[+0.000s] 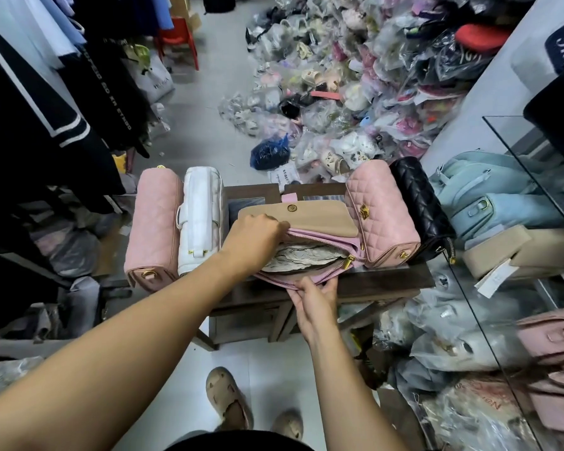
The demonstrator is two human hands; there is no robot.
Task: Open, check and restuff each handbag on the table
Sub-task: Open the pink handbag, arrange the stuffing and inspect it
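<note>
Now the table (372, 284) carries five bags, and the open pink bag (310, 245) lies in the middle of it, between the two hands, flap (306, 218) thrown back beyond them. To the left of the left hand (258, 239) stand a pink and a white bag; to the right of the right hand (313, 297) a quilted pink and a black one. The left hand is closed on the far lip of the mouth, the right pinches the near lip, so the mouth gapes. Crumpled paper (303, 257) fills the gap between them. To do this well, I judge, keep both lips spread apart, press the paper down evenly into the corners, and keep it clear of the zip pull (349, 262) just right of the right hand.
</note>
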